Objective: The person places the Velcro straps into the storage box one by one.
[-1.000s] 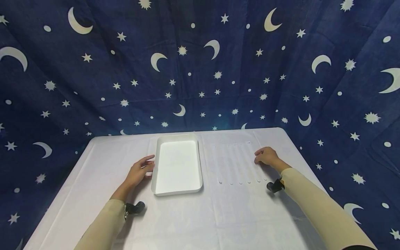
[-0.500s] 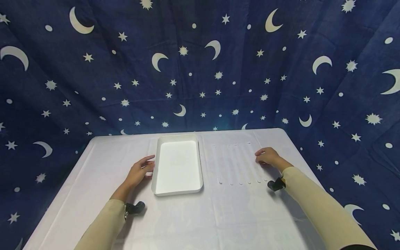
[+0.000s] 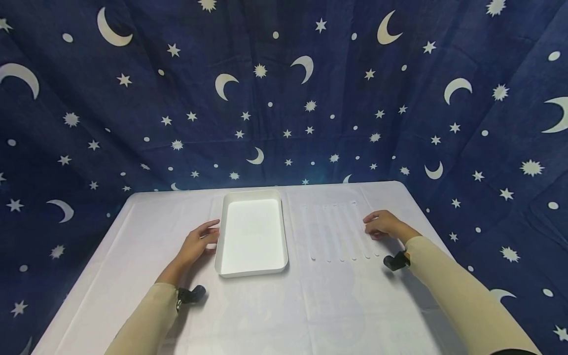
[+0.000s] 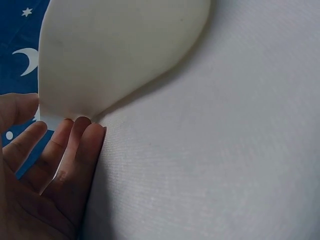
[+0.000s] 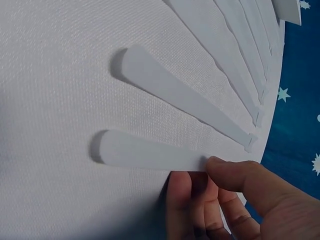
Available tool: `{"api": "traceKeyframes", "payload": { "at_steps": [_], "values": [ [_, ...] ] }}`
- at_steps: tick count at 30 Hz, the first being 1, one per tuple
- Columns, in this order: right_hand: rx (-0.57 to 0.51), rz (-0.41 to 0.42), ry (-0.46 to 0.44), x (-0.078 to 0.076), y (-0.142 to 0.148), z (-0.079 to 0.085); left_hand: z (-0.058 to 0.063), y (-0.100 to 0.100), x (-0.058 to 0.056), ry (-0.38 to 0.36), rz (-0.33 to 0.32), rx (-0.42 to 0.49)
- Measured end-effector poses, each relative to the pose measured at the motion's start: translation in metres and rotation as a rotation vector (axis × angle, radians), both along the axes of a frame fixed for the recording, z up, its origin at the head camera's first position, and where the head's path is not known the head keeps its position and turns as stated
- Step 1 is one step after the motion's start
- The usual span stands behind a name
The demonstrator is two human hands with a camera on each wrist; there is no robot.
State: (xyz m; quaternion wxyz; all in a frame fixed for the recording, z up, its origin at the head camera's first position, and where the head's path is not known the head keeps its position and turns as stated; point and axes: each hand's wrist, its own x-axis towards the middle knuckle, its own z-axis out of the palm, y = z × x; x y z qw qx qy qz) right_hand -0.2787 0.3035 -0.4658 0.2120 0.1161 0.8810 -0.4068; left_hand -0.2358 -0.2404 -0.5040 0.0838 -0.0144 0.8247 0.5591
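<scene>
A white rectangular tray (image 3: 253, 272) lies left of centre on the white-covered table. My left hand (image 3: 197, 244) rests at its left side, fingers loosely extended. In the left wrist view, the left hand's fingertips (image 4: 89, 135) are right at the tray's outer wall (image 4: 120, 55). To the right lie several flat, whitish strips, each with a rounded near end and a narrower, notched far end. My right hand (image 3: 382, 225) pinches the rightmost strip (image 5: 145, 151) along its narrower part, thumb above and fingers at the lower edge. The thumb hides that strip's far end.
The neighbouring strips (image 5: 180, 97) lie side by side, running away from me between the tray and my right hand. A white cloth (image 3: 266, 315) covers the table. A dark blue curtain (image 3: 284, 93) with moons and stars hangs behind and around it.
My right hand has shifted slightly to the right and its fingers have curled in a little. The left hand, the tray and the other strips stay in place.
</scene>
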Motion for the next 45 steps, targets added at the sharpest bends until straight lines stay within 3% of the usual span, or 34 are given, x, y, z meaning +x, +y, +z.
{"api": "traceKeyframes", "payload": {
  "at_steps": [9, 19, 34, 38, 45],
  "values": [
    [-0.02, -0.007, -0.039, 0.004, -0.004, 0.008, -0.002, -0.002, -0.001, 0.0, -0.008, 0.031],
    [-0.06, -0.041, -0.077, 0.001, 0.003, 0.004, 0.001, 0.0, -0.002, -0.032, -0.004, 0.029],
    [-0.179, -0.082, -0.124, 0.002, 0.006, 0.009, 0.0, 0.0, -0.002, -0.065, 0.006, 0.065],
    [-0.238, -0.061, -0.129, 0.001, 0.008, 0.013, 0.0, -0.001, -0.002, -0.062, 0.008, 0.066],
    [-0.445, -0.132, -0.206, -0.004, 0.011, 0.016, 0.002, -0.001, -0.001, -0.052, -0.011, 0.054]
  ]
}}
